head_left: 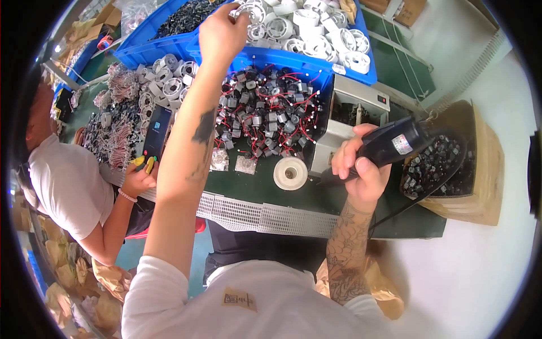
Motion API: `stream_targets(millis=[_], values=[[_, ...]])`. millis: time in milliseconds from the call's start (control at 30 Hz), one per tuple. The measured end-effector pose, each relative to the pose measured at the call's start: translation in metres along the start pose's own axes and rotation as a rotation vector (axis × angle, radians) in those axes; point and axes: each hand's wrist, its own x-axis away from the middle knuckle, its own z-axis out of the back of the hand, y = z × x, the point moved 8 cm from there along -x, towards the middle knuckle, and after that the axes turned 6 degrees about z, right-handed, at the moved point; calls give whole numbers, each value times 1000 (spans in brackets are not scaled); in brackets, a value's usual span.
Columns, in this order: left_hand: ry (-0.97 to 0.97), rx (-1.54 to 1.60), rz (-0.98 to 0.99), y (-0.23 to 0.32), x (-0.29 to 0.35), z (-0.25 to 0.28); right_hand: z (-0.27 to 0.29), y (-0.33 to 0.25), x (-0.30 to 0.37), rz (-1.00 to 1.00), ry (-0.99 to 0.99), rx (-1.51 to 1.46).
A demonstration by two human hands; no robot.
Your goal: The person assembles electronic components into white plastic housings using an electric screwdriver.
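Small dark parts (182,20) fill a blue bin (148,50) left of the left hand (222,37), which reaches among white plastic rings (310,27); whether it pinches one, I cannot tell. Below-right lie red-wired components (268,110). The right hand (364,169) wraps around a black handheld tool (395,142).

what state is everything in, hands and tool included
Left hand: at the white parts in the blue bin
Right hand: closed around the black tool
Black tool: held at a slant
Blue bin: open, heaped
Wired parts: loose pile
Cardboard box: open, dark parts inside
Phone: screen lit
Round white piece: lying flat
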Motion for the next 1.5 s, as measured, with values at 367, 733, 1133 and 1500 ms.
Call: stream_targets(millis=[367, 733, 1133, 1500], values=[[-539, 118, -149, 42, 250, 9, -2, -10, 4, 17, 2, -49], [-593, 46, -186, 43, 227, 4, 2, -10, 2, 38, -11, -36], [-454, 147, -527, 67, 161, -26, 3, -4, 2, 2, -52, 41], [-631, 366, -213, 64, 167, -1, 6, -10, 1, 45, -14, -8]])
